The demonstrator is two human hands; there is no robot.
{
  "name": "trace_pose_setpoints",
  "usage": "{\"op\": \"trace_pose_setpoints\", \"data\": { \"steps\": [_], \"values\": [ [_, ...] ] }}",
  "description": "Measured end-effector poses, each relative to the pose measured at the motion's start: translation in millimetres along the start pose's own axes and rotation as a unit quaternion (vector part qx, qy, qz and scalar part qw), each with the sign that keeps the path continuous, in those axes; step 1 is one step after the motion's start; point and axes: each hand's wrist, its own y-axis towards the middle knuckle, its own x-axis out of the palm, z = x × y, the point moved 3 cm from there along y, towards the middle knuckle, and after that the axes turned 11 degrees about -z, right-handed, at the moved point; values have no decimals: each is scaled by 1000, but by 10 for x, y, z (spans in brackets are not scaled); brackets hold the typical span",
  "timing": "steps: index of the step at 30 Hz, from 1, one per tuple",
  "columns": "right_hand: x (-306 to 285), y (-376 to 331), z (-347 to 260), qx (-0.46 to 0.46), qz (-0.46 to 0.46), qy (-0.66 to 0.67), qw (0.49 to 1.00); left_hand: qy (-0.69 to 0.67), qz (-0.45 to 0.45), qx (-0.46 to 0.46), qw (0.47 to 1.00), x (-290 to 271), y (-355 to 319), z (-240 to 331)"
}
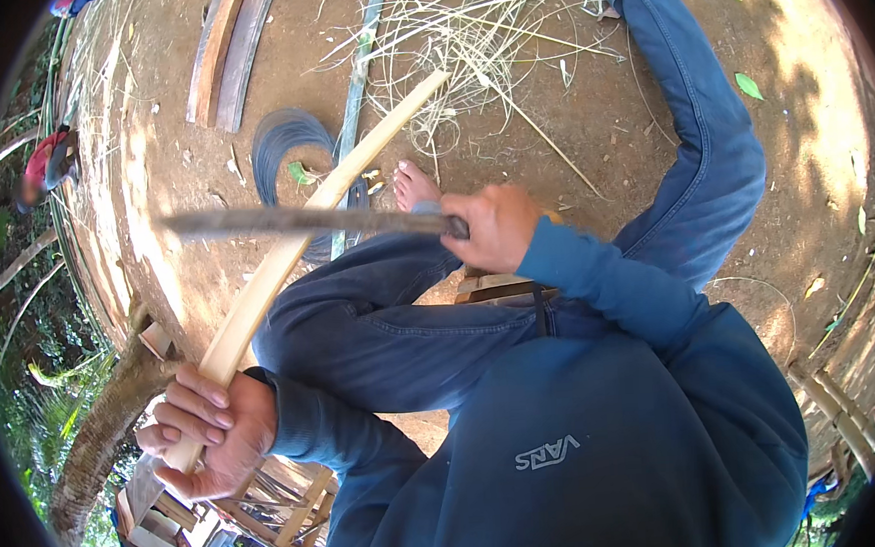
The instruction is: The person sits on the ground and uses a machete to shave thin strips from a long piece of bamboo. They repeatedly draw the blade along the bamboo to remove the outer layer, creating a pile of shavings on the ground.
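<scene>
My left hand [217, 432] is closed round the lower end of a long, flat strip of pale wood or bamboo [258, 292]. The strip slants up and away to the right, past my bent knee. In my right hand [497, 228] is the dark handle of a long knife, shaped like a machete. Its blade [284, 220], smeared by motion, points left and crosses over the middle of the strip. Whether the blade touches the strip, I cannot tell.
Thin, pale shavings [484, 50] lie heaped on the dirt ahead. Left of them are a coil of dark wire [288, 147], a bluish slat [362, 73] and long boards [227, 56]. A curved trunk [116, 424] stands at left, with another person [47, 162] farther off.
</scene>
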Motion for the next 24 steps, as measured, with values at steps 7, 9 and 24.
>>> {"op": "trace_pose_setpoints", "data": {
  "steps": [7,9,24],
  "values": [
    [-59,117,81,26,25,6,999,-18,-29,2,999,163,-30,11],
    [-90,81,3,22,7,-13,1000,-17,-38,14,999,168,-43,9],
    [-80,68,-136,-40,0,12,999,6,-12,26,1000,287,-125,29]
  ]
}}
